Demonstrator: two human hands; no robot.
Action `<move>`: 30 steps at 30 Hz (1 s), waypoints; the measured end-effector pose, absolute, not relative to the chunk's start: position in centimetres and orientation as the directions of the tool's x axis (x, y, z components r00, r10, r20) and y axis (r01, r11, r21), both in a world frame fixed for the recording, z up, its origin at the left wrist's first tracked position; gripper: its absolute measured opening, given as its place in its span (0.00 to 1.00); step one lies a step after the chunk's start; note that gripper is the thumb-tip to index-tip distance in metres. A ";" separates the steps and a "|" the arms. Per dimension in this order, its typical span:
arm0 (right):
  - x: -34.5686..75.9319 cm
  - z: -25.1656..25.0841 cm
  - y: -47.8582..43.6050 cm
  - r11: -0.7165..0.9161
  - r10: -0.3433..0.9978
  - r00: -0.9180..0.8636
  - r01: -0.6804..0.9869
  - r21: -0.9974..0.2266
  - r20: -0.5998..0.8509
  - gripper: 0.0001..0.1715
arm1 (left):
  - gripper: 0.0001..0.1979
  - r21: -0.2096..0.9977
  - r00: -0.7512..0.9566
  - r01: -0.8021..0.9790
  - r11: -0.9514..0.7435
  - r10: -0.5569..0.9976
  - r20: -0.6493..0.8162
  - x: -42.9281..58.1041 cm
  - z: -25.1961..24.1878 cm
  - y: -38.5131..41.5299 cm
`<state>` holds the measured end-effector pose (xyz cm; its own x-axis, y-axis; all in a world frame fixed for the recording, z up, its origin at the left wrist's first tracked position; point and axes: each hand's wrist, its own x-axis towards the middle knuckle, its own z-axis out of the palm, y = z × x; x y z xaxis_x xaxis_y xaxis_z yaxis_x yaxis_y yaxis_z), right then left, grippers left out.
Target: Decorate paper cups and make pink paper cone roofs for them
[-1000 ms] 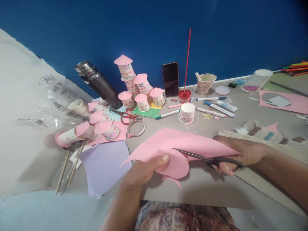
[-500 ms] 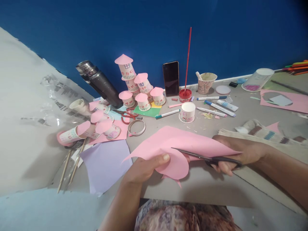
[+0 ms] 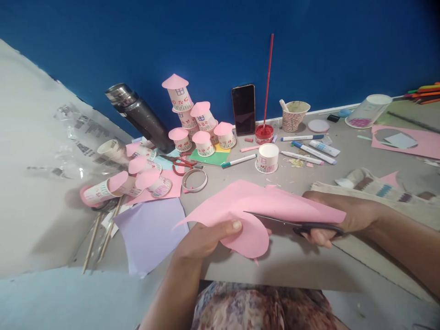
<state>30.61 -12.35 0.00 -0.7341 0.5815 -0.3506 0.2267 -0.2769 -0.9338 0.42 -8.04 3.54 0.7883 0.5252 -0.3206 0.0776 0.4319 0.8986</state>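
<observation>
My left hand [image 3: 206, 238] pinches a pink paper sheet [image 3: 254, 204] by its near edge, thumb on top, just above the grey table. My right hand [image 3: 338, 217] grips black-handled scissors [image 3: 292, 223], whose blades reach left into the pink sheet along a curved cut. A rounded flap of the sheet hangs down between my hands. The sheet covers part of my right hand's fingers.
At the back stands a stack of paper-cup houses with pink cone roofs [image 3: 192, 121], a dark flask [image 3: 140, 117], a phone [image 3: 243, 110], a red paint pot with a stick [image 3: 264, 134] and several markers [image 3: 309, 149]. A lilac sheet [image 3: 149, 233], tape ring [image 3: 194, 179] and red scissors [image 3: 180, 164] lie left.
The pink sheet has turned slightly and the hanging flap has grown a little as the scissors work through it. Both hands stay in nearly the same place.
</observation>
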 end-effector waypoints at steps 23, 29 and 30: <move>29.9 -0.7 -12.8 -0.492 0.560 -0.732 0.082 -0.867 -0.387 0.29 | 0.24 0.878 0.815 0.063 0.475 0.483 -0.320 -0.4 2.1 -7.8; 29.5 -0.5 -12.8 -0.483 0.550 -0.732 0.114 -0.868 -0.402 0.30 | 0.21 0.883 0.744 0.101 0.458 0.555 -0.372 -0.1 2.9 -7.9; 29.5 -0.4 -12.8 -0.474 0.549 -0.733 0.123 -0.872 -0.402 0.30 | 0.19 0.888 0.696 0.088 0.451 0.610 -0.379 0.0 3.1 -7.9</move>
